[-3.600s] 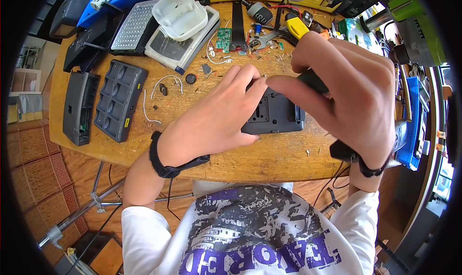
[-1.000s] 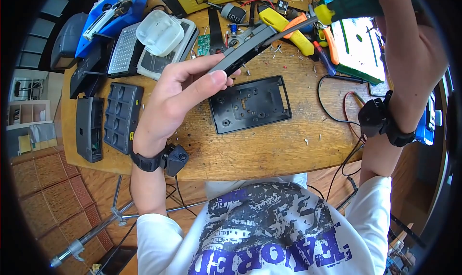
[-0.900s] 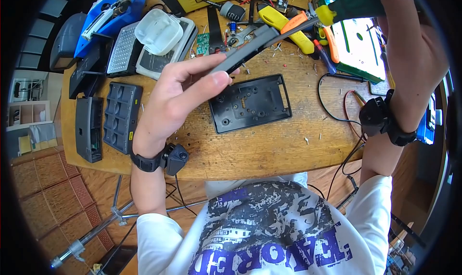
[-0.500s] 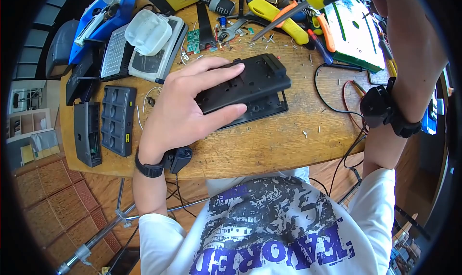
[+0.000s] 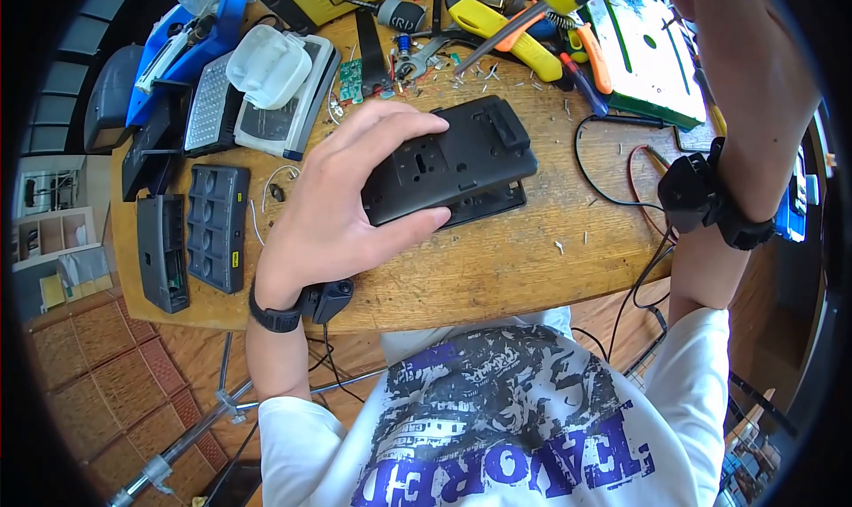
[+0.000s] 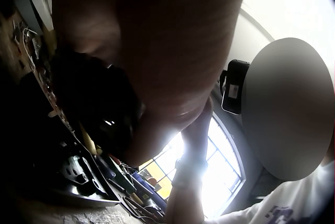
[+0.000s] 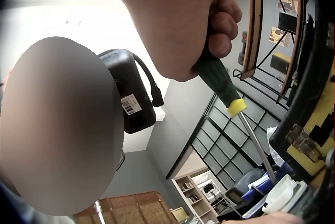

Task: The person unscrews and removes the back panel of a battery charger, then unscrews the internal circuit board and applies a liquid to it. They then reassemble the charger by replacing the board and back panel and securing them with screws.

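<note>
In the head view my left hand grips a black plastic housing half, thumb along its near edge and fingers over its top. It is held tilted just above a second black half, which lies on the bench and is mostly covered. In the right wrist view my right hand has its fingers curled round the green handle of a screwdriver with a yellow collar. The screwdriver's shaft points down and left over the back of the bench, apart from the housing.
Left on the bench lie a grey four-bay tray and a dark casing. Behind stand a clear plastic box and a blue bin. A yellow-handled tool, pliers, a white-green board and cables are at right.
The left hand has brought the upper housing half down from its raised, edge-on pose to over the lower half. The screwdriver no longer meets it and is held away, slightly left of before.
</note>
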Action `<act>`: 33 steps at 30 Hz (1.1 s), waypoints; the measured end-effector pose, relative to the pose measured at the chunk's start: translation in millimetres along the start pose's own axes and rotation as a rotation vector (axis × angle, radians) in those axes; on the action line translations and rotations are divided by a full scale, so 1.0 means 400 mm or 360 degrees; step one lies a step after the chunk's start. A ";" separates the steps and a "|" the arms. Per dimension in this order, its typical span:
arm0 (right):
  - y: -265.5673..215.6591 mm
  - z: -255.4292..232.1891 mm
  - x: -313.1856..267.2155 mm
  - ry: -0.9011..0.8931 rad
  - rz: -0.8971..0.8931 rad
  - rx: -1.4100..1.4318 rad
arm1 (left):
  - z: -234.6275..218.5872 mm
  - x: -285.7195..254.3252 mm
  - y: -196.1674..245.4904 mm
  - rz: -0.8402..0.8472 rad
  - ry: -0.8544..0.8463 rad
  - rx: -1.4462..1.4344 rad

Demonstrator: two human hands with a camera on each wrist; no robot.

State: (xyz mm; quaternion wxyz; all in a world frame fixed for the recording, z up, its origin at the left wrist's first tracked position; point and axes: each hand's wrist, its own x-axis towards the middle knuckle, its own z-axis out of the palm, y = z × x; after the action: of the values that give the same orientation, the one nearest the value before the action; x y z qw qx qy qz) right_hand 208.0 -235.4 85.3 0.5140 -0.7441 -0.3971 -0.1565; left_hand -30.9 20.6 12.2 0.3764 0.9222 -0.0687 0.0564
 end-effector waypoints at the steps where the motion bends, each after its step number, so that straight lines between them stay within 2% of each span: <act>1: -0.001 -0.002 0.002 -0.0001 0.0017 0.0002 | -0.003 0.000 -0.001 -0.0035 0.0012 -0.0061; 2: -0.040 0.023 -0.005 -0.0003 0.0032 0.0005 | -0.006 -0.001 -0.001 -0.0071 0.0025 -0.0121; 3: 0.068 -0.074 0.011 -0.0004 0.0045 0.0008 | -0.009 -0.002 0.001 -0.0070 0.0031 -0.0116; 4: 0.052 -0.077 0.005 -0.0006 0.0057 0.0012 | -0.013 -0.003 0.003 -0.0194 0.0025 -0.0281; 5: -0.039 -0.021 -0.015 -0.0007 0.0068 0.0014 | -0.017 -0.004 0.006 -0.0316 0.0020 -0.0446; 6: 0.024 -0.088 -0.007 -0.0008 0.0077 0.0016 | -0.019 -0.004 0.007 -0.0311 0.0029 -0.0442; 7: 0.013 -0.082 -0.002 -0.0008 0.0087 0.0018 | -0.021 -0.005 0.007 -0.0347 0.0056 -0.0635; 8: -0.042 -0.048 -0.009 -0.0008 0.0095 0.0021 | -0.023 -0.005 0.009 -0.0381 0.0084 -0.0826; 10: -0.130 0.020 -0.009 -0.0008 0.0105 0.0029 | -0.026 -0.008 0.005 -0.0368 0.0100 -0.0864; 11: -0.162 0.053 -0.001 -0.0009 0.0109 0.0035 | -0.018 -0.012 -0.018 -0.0371 0.0139 -0.1092; 13: -0.152 0.065 -0.010 -0.0012 0.0099 0.0047 | -0.020 -0.008 -0.028 -0.0306 0.0151 -0.1416; 15: -0.106 0.091 -0.063 -0.0509 -0.0089 -0.0019 | -0.020 -0.010 -0.025 -0.0339 0.0191 -0.1575; 16: -0.127 0.105 -0.066 -0.0629 -0.0133 -0.0180 | -0.018 -0.011 -0.027 -0.0382 0.0217 -0.1743; 18: -0.111 0.159 -0.093 -0.0715 -0.0275 -0.0137 | -0.015 -0.010 -0.033 -0.0316 0.0219 -0.1833; 20: -0.099 0.192 -0.110 -0.0764 -0.0306 -0.0122 | -0.014 -0.012 -0.030 -0.0310 0.0150 -0.2126; 22: -0.093 0.215 -0.121 -0.0818 -0.0329 -0.0108 | -0.011 -0.014 -0.022 -0.0328 0.0173 -0.2145; 27: -0.071 0.251 -0.135 -0.0648 -0.0253 0.0047 | 0.001 -0.015 -0.020 -0.0342 0.0166 -0.2220; 30: -0.069 0.258 -0.141 -0.0665 -0.0198 0.0063 | 0.004 -0.014 -0.023 -0.0380 0.0200 -0.2197; 33: -0.068 0.264 -0.146 -0.0704 -0.0148 0.0016 | 0.002 -0.009 -0.030 -0.0468 0.0101 -0.2044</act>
State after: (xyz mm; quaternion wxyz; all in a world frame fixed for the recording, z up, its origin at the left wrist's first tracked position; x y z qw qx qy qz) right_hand 131.9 -162.3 20.7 0.4103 -0.7386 -0.5348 -0.0110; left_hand -32.2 28.9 2.6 0.8574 0.5119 0.0493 -0.0206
